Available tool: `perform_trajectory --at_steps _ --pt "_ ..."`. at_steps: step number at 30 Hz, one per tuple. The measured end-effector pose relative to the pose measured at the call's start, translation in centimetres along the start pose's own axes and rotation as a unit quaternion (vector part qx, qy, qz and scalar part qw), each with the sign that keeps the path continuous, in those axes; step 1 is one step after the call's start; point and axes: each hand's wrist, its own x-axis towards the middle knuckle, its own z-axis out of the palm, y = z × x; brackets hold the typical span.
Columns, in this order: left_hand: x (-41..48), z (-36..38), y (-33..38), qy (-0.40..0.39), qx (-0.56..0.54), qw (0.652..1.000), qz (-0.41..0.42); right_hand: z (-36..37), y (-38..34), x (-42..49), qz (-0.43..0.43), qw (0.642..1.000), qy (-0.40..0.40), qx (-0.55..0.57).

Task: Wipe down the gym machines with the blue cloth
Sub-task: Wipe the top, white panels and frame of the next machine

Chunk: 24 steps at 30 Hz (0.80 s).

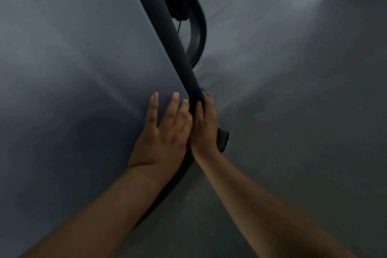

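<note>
Two bare hands are seen on one gym machine. At far left a wide, flat grey-blue panel (83, 58) is braced by the left hand (165, 134), its fingers (174, 109) straight and spread, with nothing gripped. Just right of it, a dark matte round post (167, 27) runs diagonally along the panel edge, and a curved black frame tube (201, 33) is seen behind it. The blue cloth (200, 92), small and bunched, is pressed to the post's right side by the right hand (206, 125), whose fingers are curled over it; only a scrap is visible. Grey floor (293, 100) fills the right. The cloth is judged light, soft and easily crumpled, best held wadded under the fingers so it isn't dropped. The post is judged rigid and smooth, so a wrap-around hold could be slid along it.
</note>
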Motion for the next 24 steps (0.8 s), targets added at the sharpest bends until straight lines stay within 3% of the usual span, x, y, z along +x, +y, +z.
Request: perform_trajectory --at_steps 2,7,10,12,16,17,21,24 --pt "0.0 -0.5 -0.2 -0.009 -0.007 1.0 0.005 0.8 -0.8 0.0 -0.056 0.998 -0.032 0.005" --pt "-1.0 -2.1 -1.3 -0.035 -0.054 0.998 0.008 -0.6 2.4 0.0 0.109 0.991 0.057 -0.048" --pt "-0.8 -3.1 -3.4 0.025 -0.056 0.998 -0.018 1.2 -0.7 1.1 0.003 1.0 0.014 0.02" --pt "-0.2 -3.7 -4.8 0.019 -0.035 0.999 -0.003 1.3 -0.3 0.9 -0.026 1.0 -0.005 0.003" --pt "1.1 -3.9 -6.1 0.019 0.001 1.0 0.001 -1.5 2.7 1.7 0.149 0.987 0.042 -0.045" --pt "1.3 -3.9 -6.1 0.015 0.006 1.0 0.005 -1.4 2.1 2.2 0.149 0.988 0.035 -0.024" --pt "2.0 -3.8 -5.7 -0.01 0.052 0.998 0.025 0.9 -0.5 3.0 -0.009 1.0 -0.016 0.021" --pt "1.9 -3.8 -5.7 -0.004 0.036 0.999 0.01 -1.1 2.1 3.2 0.109 0.993 0.025 -0.041"
